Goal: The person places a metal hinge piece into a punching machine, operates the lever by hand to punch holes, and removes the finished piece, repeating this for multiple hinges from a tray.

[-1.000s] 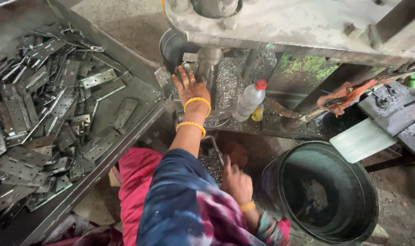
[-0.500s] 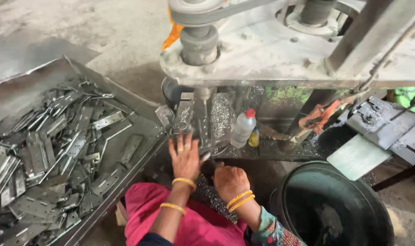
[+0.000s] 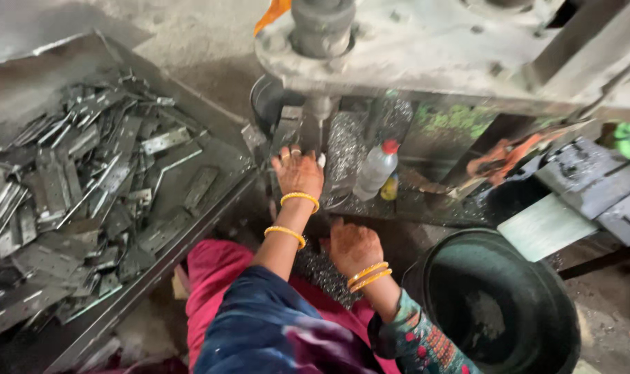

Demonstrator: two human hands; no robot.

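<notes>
My left hand reaches forward onto the press machine's bed, fingers spread flat just under the ram; whether a metal piece lies beneath it is hidden. My right hand hangs lower, near my lap, knuckles up, beside a heap of small metal chips; its fingers curl under and I cannot see what they hold. Both wrists carry yellow bangles. A tray of flat grey metal strips stands at my left.
A plastic bottle with a red cap stands on the machine bed right of my left hand. A large dark round tub sits at the lower right. Grey metal blocks and an orange-handled tool lie at the right.
My left hand drew back from the machine, then reached forward onto the bed again. My right hand rose from beside my lap. The camera tilted upward.
</notes>
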